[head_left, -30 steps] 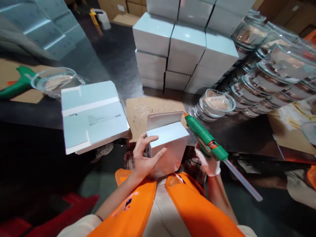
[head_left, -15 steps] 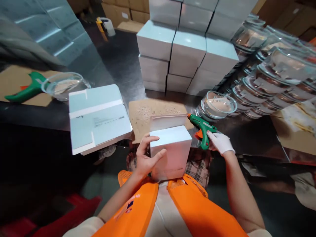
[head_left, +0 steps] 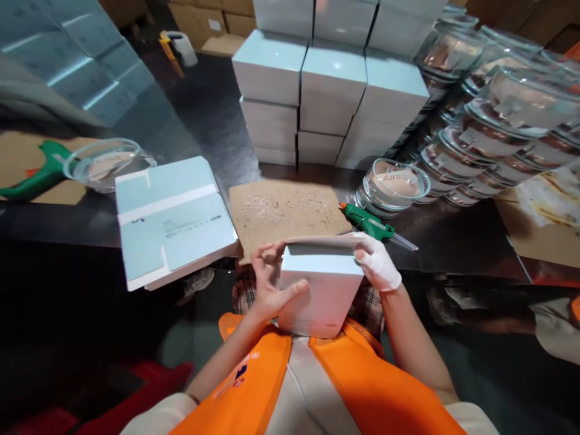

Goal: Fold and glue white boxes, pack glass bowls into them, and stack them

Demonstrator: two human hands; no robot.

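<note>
A white cardboard box (head_left: 317, 299) stands upright against my body at the table's front edge, its top flap partly folded over. My bare left hand (head_left: 274, 287) grips the box's left side, thumb across the front face and fingertips at the flap's left end. On the other side, my white-gloved right hand (head_left: 376, 261) is closed on the flap's right end at the box's top corner. Just beyond that hand a green glue gun (head_left: 369, 222) lies on the table, orange nozzle pointing left and a clear glue stick out of its back. Its handle is hidden.
Flat light-blue cartons (head_left: 174, 223) lie stacked at left. A glue-spotted cardboard sheet (head_left: 285, 208) lies ahead. White boxes (head_left: 333, 75) are piled behind it, with glass bowls (head_left: 396, 184) stacked at right. Another green glue gun (head_left: 45, 172) rests far left beside a glass bowl (head_left: 109, 163).
My right hand has let go of the glue gun, now lying on the table, and moved left onto the box flap. The flap has tipped from upright toward me over the box top.
</note>
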